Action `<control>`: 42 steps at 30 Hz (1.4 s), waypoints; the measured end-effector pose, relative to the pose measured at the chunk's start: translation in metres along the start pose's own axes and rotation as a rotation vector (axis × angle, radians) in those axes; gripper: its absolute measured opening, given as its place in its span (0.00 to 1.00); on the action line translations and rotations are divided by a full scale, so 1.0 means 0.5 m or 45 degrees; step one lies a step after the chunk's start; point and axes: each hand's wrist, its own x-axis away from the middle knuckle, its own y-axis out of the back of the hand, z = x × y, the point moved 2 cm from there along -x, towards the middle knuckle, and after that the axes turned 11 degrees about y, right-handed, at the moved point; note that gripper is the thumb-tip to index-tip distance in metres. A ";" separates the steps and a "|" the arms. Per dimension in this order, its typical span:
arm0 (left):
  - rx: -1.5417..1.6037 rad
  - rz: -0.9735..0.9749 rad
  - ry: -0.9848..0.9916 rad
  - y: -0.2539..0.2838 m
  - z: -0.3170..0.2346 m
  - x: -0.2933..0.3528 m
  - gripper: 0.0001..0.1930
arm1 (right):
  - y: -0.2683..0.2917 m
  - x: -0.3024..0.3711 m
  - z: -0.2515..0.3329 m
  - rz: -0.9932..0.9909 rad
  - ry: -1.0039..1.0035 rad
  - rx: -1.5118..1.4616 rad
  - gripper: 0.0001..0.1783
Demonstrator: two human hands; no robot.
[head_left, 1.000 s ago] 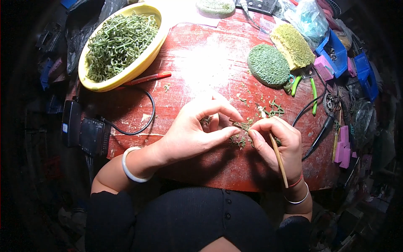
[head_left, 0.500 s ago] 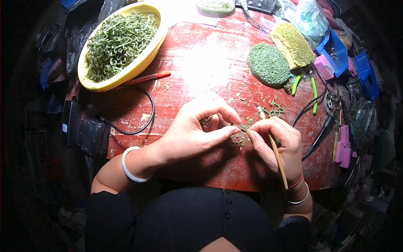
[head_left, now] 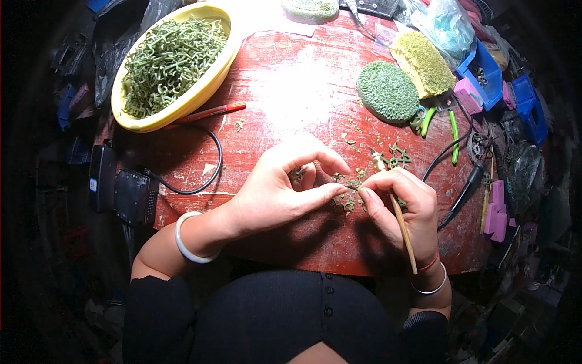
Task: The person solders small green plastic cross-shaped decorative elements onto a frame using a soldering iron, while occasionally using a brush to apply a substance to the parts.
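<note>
Your left hand [head_left: 276, 191] is pinched, thumb and forefinger closed on a small green piece [head_left: 347, 185] just above the red table [head_left: 285, 91]; your right hand [head_left: 400, 203] meets it tip to tip and is clenched round a thin wooden stick [head_left: 402, 227] that runs back along the palm toward the wrist. Whether the right fingertips also grip the piece cannot be told. Judged from the layout, work is at an early to middle stage: the yellow bowl [head_left: 209, 85] at the far left is heaped with green curled pieces [head_left: 170, 60] awaiting handling, while only a scatter of green bits [head_left: 388, 159] lies loose near your fingers. Two round pads, one green [head_left: 388, 92] and one yellow-green [head_left: 422, 64], sit at the far right and may be finished output; that is a judgement only. Packaging: a clear plastic bag [head_left: 445, 27] at the top right, blue bins [head_left: 485, 70] beside it, pink blocks [head_left: 494, 212] at the right edge. A black box [head_left: 121, 191] with cable sits at the left edge. No legible labels or signs noted.
</note>
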 end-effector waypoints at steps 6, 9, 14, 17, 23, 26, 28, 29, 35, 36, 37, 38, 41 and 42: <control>0.430 0.114 0.553 0.012 -0.022 -0.009 0.17 | 0.007 0.001 0.005 -0.143 -0.006 0.026 0.07; 0.939 0.384 0.747 0.011 0.017 -0.019 0.33 | 0.004 0.001 0.013 -0.177 0.362 0.283 0.10; 1.025 0.563 0.979 0.001 -0.006 -0.011 0.35 | -0.009 0.003 0.022 -0.044 0.535 0.386 0.14; 1.024 0.554 0.949 -0.001 -0.005 -0.014 0.33 | -0.005 0.003 0.012 0.012 0.497 0.420 0.13; 0.854 0.426 0.791 0.020 0.006 -0.015 0.24 | 0.043 -0.009 0.004 -0.092 0.029 0.358 0.05; 0.820 0.452 0.731 0.023 0.002 -0.010 0.18 | 0.025 0.000 -0.016 0.131 0.091 0.366 0.05; 0.736 0.418 0.671 0.018 0.003 -0.011 0.13 | 0.012 0.005 -0.016 0.206 0.124 0.380 0.06; 0.751 0.428 0.666 0.016 0.009 -0.013 0.11 | 0.009 0.010 -0.013 0.271 0.065 0.443 0.08; 0.815 0.342 0.679 0.017 -0.001 -0.006 0.07 | -0.003 0.015 -0.016 0.312 0.090 0.502 0.10; 0.842 0.306 0.637 0.018 -0.003 -0.007 0.07 | -0.003 0.015 -0.017 0.317 0.076 0.500 0.09; 0.844 0.305 0.637 0.018 -0.004 -0.007 0.07 | -0.002 0.014 -0.015 0.319 0.076 0.500 0.09; 0.847 0.249 0.671 0.020 -0.004 -0.007 0.08 | 0.001 0.012 -0.011 0.293 0.069 0.500 0.09; 0.860 0.162 0.666 0.027 0.000 -0.008 0.09 | 0.001 0.006 -0.010 0.180 0.019 0.411 0.08; 0.868 0.132 0.627 0.031 0.000 -0.009 0.10 | 0.002 0.005 -0.010 0.093 -0.026 0.321 0.07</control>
